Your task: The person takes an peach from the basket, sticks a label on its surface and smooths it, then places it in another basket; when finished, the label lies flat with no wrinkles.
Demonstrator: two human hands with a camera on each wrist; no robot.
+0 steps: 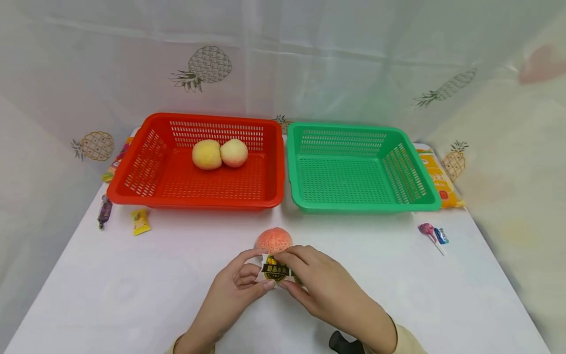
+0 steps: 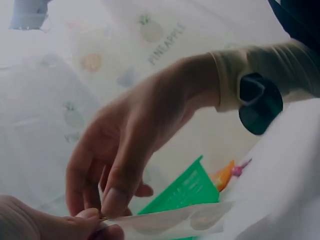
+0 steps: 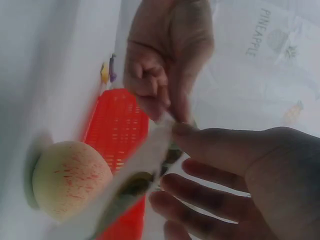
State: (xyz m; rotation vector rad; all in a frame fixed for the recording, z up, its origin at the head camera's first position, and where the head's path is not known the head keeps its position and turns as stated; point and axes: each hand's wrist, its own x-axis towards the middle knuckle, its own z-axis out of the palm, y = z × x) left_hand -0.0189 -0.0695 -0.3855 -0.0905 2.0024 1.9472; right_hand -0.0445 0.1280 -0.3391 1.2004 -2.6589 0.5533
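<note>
A strip of round fruit stickers (image 1: 275,269) in black, gold and yellow on pale backing is stretched between both hands, above the table. My left hand (image 1: 239,285) pinches its left end between thumb and fingers. My right hand (image 1: 325,282) pinches the strip from the other side, its thumb and fingertips close to the left ones in the right wrist view. Just beyond the strip sits a pinkish peach (image 1: 274,239) on the white table, its lower part covered by the hands. The right wrist view shows the peach (image 3: 70,180) as pale with red flecks.
A red basket (image 1: 194,202) holds two yellowish peaches (image 1: 220,153). Beside it stands a green basket (image 1: 367,207). Small wrapped candies (image 1: 141,221) lie at left, a lollipop (image 1: 427,229) and blue candy (image 1: 440,235) at right. An orange bag (image 1: 438,179) is by the green basket.
</note>
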